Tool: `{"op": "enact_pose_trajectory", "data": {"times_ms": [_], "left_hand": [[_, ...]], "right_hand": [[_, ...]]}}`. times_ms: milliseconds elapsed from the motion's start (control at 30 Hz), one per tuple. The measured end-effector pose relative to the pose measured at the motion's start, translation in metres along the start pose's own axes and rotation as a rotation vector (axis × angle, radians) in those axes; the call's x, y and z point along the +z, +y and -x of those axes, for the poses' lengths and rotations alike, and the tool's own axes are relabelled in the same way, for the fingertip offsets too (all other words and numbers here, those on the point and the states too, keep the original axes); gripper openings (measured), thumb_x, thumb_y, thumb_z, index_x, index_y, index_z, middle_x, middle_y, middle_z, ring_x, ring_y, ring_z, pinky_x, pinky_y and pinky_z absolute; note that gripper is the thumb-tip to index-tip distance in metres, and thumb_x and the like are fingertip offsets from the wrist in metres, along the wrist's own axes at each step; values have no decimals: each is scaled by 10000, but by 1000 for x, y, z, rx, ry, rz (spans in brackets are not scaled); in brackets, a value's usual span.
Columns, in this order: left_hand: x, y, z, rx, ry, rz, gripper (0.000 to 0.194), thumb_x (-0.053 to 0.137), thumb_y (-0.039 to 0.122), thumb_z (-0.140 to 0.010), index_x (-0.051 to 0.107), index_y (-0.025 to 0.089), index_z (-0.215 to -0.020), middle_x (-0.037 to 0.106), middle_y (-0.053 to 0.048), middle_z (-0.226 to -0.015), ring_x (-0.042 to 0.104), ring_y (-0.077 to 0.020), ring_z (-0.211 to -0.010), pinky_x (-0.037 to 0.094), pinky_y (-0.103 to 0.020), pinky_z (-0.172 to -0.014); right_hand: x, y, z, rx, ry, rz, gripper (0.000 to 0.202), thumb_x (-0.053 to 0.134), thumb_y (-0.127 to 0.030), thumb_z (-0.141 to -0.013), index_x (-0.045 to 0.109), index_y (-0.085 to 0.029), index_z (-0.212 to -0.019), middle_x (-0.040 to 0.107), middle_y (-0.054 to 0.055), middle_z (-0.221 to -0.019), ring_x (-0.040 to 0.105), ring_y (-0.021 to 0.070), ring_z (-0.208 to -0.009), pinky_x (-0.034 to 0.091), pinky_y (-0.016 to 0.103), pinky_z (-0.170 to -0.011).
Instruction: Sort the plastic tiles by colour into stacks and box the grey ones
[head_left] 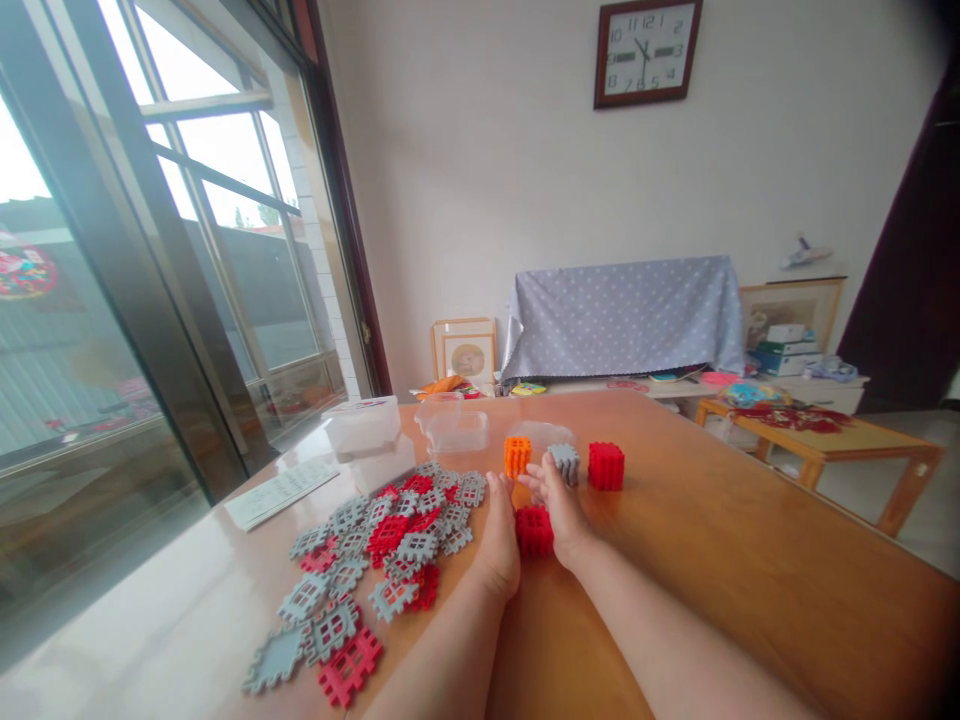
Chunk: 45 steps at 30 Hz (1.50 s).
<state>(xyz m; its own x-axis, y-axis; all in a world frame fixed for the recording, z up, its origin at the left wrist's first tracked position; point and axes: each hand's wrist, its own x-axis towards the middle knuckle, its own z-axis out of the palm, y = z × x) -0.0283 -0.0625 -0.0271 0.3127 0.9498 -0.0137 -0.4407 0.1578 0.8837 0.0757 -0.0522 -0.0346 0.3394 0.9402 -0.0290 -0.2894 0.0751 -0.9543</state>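
Note:
A small stack of red interlocking plastic pieces (534, 532) stands on the wooden table (697, 530) between my two hands. My left hand (501, 535) is on its left side, fingers stretched out and palm turned inward. On the other side, my right hand (562, 512) has its fingers apart and pointing forward. Whether either palm presses on the red stack cannot be made out. Just beyond the hands are an orange stack (517, 457) and a grey stack (565, 463), the latter partly hidden by my right fingers. Another red stack (606, 466) stands to the right.
Loose grey and red notched pieces (386, 540) lie heaped left of my hands. Behind them are clear plastic containers (457, 432), a white box (364, 425) and a printed sheet (281, 492). A low wooden table (862, 440) stands at the right.

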Motion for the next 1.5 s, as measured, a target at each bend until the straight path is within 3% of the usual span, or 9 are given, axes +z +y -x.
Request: {"op": "enact_pose_trajectory", "data": {"times_ms": [133,467,767,1067,1500], "left_hand": [[-1,-2,-1,-2,-2,3,942,195,781,-938,101,160,-1640,53,-18,-1709,32,-172,-1572,74,-317,-1278],[-3,2,2,-19,-23,5,947,195,780,-937,117,148,-1638,53,-10,-1708,4,-164,-1574,77,-305,-1278],[-3,8,4,-71,19,67,981,219,849,-878,237,206,-1618,162,-29,-1698,60,-198,-1575,85,-359,-1283],[-3,1,2,-54,-58,25,972,217,838,-886,183,217,-1633,60,5,-1701,10,-196,-1572,58,-372,-1282],[0,4,6,-44,-41,52,994,261,841,-879,206,191,-1629,99,-22,-1698,90,-223,-1568,82,-356,-1279]], "right_hand": [[1,-3,3,-3,-9,-4,745,446,-790,-871,671,-189,-1249,727,121,-1247,557,285,-1324,363,402,-1134],[-2,-5,-1,17,-13,-23,745,450,-800,-865,683,-198,-1236,731,120,-1241,559,275,-1325,358,399,-1148],[-5,-8,-5,75,6,-59,775,379,-812,-880,681,-202,-1251,711,141,-1277,548,289,-1337,343,441,-1154],[3,-9,4,27,-49,19,796,403,-833,-866,658,-218,-1304,670,115,-1354,468,289,-1404,244,463,-1206],[2,-9,3,17,-63,26,804,428,-825,-865,591,-243,-1395,673,101,-1350,453,284,-1421,242,462,-1209]]}}
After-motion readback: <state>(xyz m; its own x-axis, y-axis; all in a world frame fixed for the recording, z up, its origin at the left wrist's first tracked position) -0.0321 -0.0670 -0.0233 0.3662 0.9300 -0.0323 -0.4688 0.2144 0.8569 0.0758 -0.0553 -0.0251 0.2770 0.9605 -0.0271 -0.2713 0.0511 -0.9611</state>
